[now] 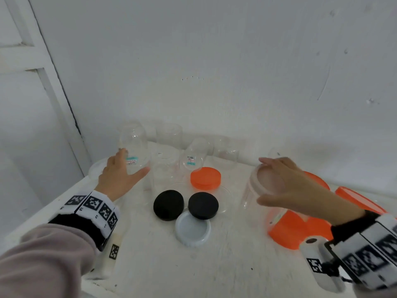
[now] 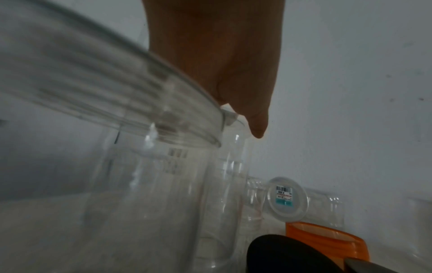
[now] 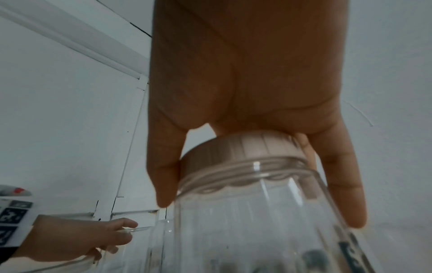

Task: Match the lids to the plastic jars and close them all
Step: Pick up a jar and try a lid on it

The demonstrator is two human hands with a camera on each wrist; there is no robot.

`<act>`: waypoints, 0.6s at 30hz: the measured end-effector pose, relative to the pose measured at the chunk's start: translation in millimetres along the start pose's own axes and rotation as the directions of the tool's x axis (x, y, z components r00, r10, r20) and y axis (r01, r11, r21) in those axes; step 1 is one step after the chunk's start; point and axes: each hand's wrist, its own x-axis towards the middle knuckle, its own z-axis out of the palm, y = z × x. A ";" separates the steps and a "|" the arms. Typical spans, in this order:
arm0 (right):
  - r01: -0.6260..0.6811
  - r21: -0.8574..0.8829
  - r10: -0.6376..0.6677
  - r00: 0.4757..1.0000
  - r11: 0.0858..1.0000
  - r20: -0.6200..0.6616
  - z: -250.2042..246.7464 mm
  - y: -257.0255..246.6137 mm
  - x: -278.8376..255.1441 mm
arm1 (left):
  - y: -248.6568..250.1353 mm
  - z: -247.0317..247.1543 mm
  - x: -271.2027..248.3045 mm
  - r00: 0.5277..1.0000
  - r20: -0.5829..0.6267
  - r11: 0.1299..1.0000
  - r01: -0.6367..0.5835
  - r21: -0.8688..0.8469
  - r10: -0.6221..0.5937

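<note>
My right hand grips a pale pink lid from above, thumb on one side and fingers on the other. The lid sits on the mouth of a clear plastic jar at the right of the table. My left hand reaches with spread fingers over a clear labelled jar at the back left. That jar's threaded rim is blurred just under my palm, and nothing is held. Two black lids, a white lid and an orange lid lie in the middle.
Several more open clear jars stand or lean along the wall, one tilted with a price label. Large orange lids lie at the right, under my right forearm. The white table ends at a wall behind and a door frame at the left.
</note>
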 end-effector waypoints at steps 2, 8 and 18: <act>-0.021 0.013 0.023 0.994 1.000 -0.103 -0.3 -1.9 24.4 | -2.6 1.4 0.3 1.000 -0.024 0.999 -0.004 -0.053 0.003; -0.071 0.054 0.082 0.967 0.996 -0.240 10.9 0.9 93.9 | -4.7 7.2 -4.1 0.995 -0.099 0.995 -0.006 -0.101 -0.004; -0.124 -0.110 0.106 0.982 0.986 -0.158 23.3 -5.7 136.9 | -2.8 9.1 -9.8 0.988 -0.157 0.993 -0.021 -0.120 0.002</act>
